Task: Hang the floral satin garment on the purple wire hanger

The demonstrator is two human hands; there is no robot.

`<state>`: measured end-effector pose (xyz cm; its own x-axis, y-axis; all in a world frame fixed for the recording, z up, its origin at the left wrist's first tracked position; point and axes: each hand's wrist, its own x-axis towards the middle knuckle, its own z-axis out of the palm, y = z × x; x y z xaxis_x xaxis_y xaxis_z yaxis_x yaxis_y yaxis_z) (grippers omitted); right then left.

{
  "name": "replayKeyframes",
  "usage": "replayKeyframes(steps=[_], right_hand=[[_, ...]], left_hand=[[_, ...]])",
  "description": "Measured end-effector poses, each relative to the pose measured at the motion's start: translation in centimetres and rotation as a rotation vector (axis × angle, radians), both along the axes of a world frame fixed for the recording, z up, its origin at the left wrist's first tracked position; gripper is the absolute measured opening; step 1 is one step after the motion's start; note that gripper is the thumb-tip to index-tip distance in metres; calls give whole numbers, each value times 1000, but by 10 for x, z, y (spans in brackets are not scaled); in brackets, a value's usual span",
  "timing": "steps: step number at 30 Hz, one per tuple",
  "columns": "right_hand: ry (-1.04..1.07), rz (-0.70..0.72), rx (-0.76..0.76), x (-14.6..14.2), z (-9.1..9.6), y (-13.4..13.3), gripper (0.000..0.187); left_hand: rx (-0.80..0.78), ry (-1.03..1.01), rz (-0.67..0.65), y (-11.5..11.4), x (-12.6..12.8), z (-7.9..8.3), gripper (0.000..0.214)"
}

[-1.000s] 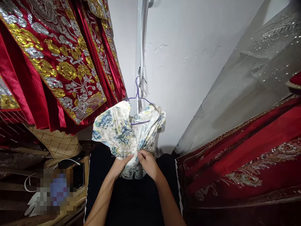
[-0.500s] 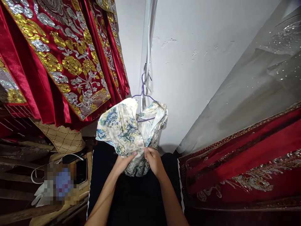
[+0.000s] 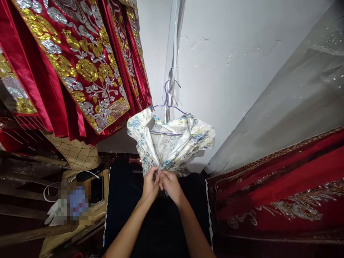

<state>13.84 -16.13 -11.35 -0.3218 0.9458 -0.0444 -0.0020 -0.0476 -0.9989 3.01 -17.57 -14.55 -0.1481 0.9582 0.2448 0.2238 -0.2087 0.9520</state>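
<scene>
A short-sleeved blouse (image 3: 199, 135) with a blue, yellow and cream floral print hangs on a thin purple hanger (image 3: 166, 96) in front of me. Its two front edges come together in a V, and the inside of the back shows between them. At the bottom of the V my left hand (image 3: 151, 184) pinches one front edge. My right hand (image 3: 170, 184) pinches the other edge right beside it, and the fingertips of both hands meet. Whatever fastening lies under the fingers is hidden. The lower part of the blouse is mostly behind my hands.
Red skirts with gold and silver sequin embroidery (image 3: 88, 70) hang at the left. Below them, a wooden stool (image 3: 45, 247) bears a phone (image 3: 97, 190), a white cable and a blurred item. A sheer grey covering (image 3: 258, 114) and red beaded cloth (image 3: 271, 200) lie at the right, beside a white wall (image 3: 215, 43).
My left hand has moved up and right to meet my right hand. The blouse now faces me more squarely, its neckline spread on both sides of the hanger. The camera view has shifted slightly.
</scene>
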Motion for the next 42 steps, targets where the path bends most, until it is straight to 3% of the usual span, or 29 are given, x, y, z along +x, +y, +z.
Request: replayKeyframes(steps=[3, 5, 10, 12, 14, 17, 21, 23, 26, 29, 32, 34, 37, 42], right_hand=[[171, 43, -143, 13, 9, 12, 38], [271, 13, -180, 22, 26, 30, 35], [384, -12, 5, 27, 113, 79, 28], [401, -12, 84, 23, 147, 87, 26], [417, -55, 151, 19, 169, 88, 24], [441, -134, 229, 14, 180, 86, 26], [451, -180, 286, 13, 178, 84, 27], [412, -159, 296, 13, 177, 83, 27], [346, -140, 321, 14, 175, 78, 28], [285, -191, 343, 15, 175, 70, 29], [221, -221, 384, 14, 175, 63, 30], [209, -213, 421, 12, 174, 62, 30], [241, -220, 444, 10, 168, 66, 29], [283, -256, 436, 11, 159, 73, 30]], left_hand=[[53, 89, 18, 3, -3, -1, 17], [74, 143, 5, 5, -5, -2, 17], [128, 253, -29, 21, -5, -3, 16], [167, 300, -52, 32, -6, 0, 14], [177, 349, -90, 44, -8, 2, 13], [156, 385, -140, 58, -14, 1, 11], [135, 400, -175, 66, -21, -7, 11], [134, 398, -187, 67, -24, -3, 11], [189, 353, -176, 68, -24, 29, 15], [437, 156, -91, 68, -19, 92, 38], [683, 87, -26, 72, -14, 161, 39], [760, 170, -28, 77, -13, 193, 30], [797, 337, -68, 86, -15, 215, 20], [734, 529, -194, 92, -23, 212, 13]])
